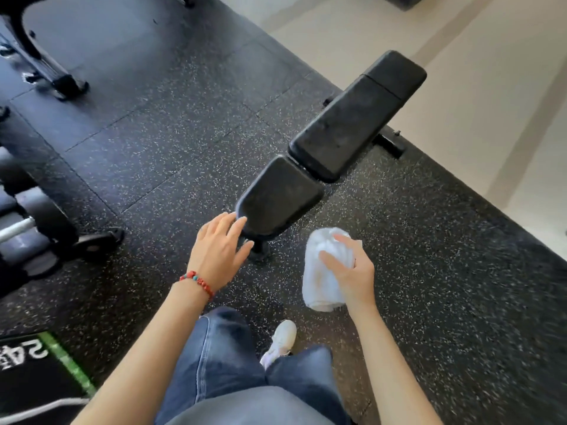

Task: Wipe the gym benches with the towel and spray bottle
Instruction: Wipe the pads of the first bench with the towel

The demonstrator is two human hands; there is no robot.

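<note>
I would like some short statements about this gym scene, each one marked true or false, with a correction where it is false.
1. The right hand holds a white towel. True.
2. The left hand grips a spray bottle. False: it is open and holds nothing, reaching toward the near end of the bench; no spray bottle is in view.
3. The towel lies spread flat on the bench. False: it is bunched in the right hand, off the bench, above the floor.
4. A red beaded bracelet is on the left wrist. True.
5. The bench pads are black. True.
</note>
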